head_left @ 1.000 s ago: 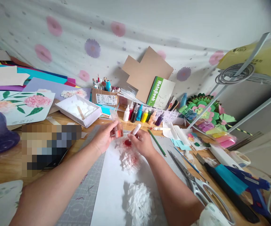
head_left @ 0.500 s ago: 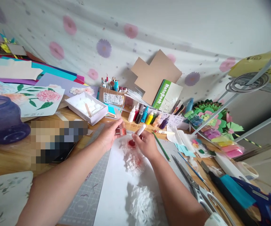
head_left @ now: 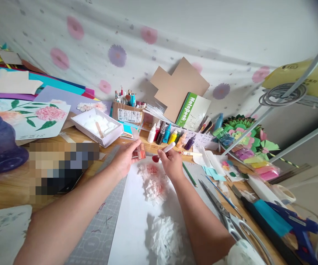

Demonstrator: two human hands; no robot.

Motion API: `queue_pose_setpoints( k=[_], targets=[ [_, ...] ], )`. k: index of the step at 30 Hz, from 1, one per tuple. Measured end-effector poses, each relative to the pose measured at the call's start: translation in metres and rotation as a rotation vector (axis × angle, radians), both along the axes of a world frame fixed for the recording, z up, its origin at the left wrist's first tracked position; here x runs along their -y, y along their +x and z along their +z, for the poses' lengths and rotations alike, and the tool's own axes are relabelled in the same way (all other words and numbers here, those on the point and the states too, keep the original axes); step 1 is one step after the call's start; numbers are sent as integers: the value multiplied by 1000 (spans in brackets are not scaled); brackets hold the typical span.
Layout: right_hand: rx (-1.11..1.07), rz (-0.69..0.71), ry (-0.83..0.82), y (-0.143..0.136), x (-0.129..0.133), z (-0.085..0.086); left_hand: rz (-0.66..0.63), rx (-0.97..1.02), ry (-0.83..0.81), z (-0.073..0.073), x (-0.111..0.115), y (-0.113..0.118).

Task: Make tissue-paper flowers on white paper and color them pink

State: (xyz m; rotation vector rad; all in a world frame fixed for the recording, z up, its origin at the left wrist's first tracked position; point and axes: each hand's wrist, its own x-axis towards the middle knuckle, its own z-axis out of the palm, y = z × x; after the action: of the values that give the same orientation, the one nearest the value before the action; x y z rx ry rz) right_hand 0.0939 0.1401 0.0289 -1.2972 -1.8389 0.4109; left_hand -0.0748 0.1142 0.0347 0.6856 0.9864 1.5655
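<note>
My left hand [head_left: 125, 159] is closed on a small palette [head_left: 140, 151] of reddish colours with a clear lid, held above the top of a white sheet [head_left: 128, 206]. In my right hand [head_left: 172, 162] is a white-handled brush [head_left: 170, 147], its red bristles pointing left, close to the palette. Just below the brush lies a ruffled white flower tinted red [head_left: 151, 170]. A second ruffled flower [head_left: 155, 190], white with a pink tinge, touches it. Nearer to me sits a larger, all-white ruffled flower [head_left: 164, 235].
Paint bottles [head_left: 172, 137] stand in a row behind my hands, with a white tray [head_left: 99, 127] at the back left. Green pencil [head_left: 189, 174], large scissors [head_left: 222, 209] and a blue glue gun [head_left: 299, 224] lie to the right. A purple jar [head_left: 2, 147] stands far left.
The brush has lifted off the farther flower and tilted, its bristles now beside the palette, and that flower's red centre shows. The view has shifted slightly.
</note>
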Motion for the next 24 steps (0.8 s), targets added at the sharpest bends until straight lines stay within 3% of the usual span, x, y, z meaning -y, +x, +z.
queue_pose_setpoints(
  k=[5,9,16,20,24],
  targets=[
    [-288,-100,-99,42,-15,0,-84,-34,-30,-3,3,6],
    [-400,-57,-126,63,-15,6,-198,-124,-5,5,3,16],
    [-512,30,-69,61,-12,11,-425,-335,33,29,-17,51],
    [-439,-33,-39,61,-16,7,-535,-315,71,22,-31,74],
    [-403,-144,-37,62,-17,6,-559,-293,92,15,-36,82]
  ],
)
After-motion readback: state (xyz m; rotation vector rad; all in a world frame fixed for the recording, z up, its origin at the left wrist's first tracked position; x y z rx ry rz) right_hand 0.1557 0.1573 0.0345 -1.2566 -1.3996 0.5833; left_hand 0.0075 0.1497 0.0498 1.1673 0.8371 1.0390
